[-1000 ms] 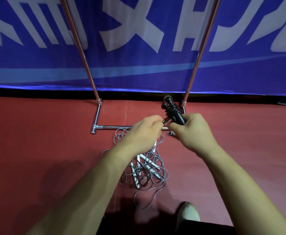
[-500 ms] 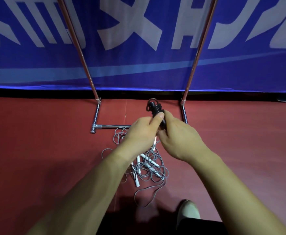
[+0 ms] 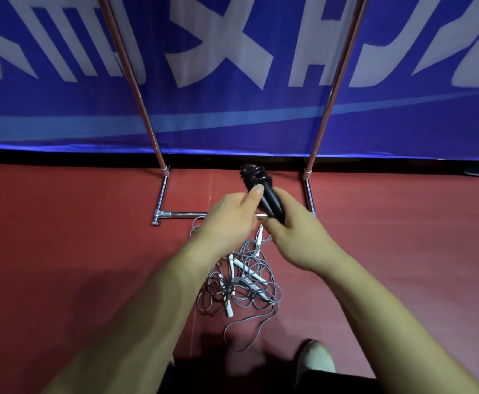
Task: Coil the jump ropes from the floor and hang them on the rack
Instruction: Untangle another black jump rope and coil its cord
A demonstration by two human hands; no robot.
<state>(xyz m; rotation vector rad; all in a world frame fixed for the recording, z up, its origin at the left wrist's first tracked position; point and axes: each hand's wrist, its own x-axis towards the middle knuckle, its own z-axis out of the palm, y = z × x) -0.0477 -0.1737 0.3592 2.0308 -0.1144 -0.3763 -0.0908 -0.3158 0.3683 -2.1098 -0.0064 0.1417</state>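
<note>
A black jump rope (image 3: 263, 189), its cord wound around its two handles, is held up in front of me. My right hand (image 3: 298, 234) grips the handles from below. My left hand (image 3: 229, 220) touches the bundle with its thumb on the upper part, fingers curled. Beneath my hands a tangle of grey jump ropes (image 3: 241, 282) with white handles lies on the red floor. The metal rack (image 3: 161, 191) stands just beyond, its two uprights rising out of view.
A blue banner with white lettering (image 3: 232, 66) hangs behind the rack. The rack's base bar (image 3: 181, 215) lies on the floor by the tangle. My light shoe (image 3: 315, 362) stands at the bottom right.
The black bundle tilted left and dipped, then rose again. My left hand shifted from pulling the cord's end to resting its thumb on the bundle.
</note>
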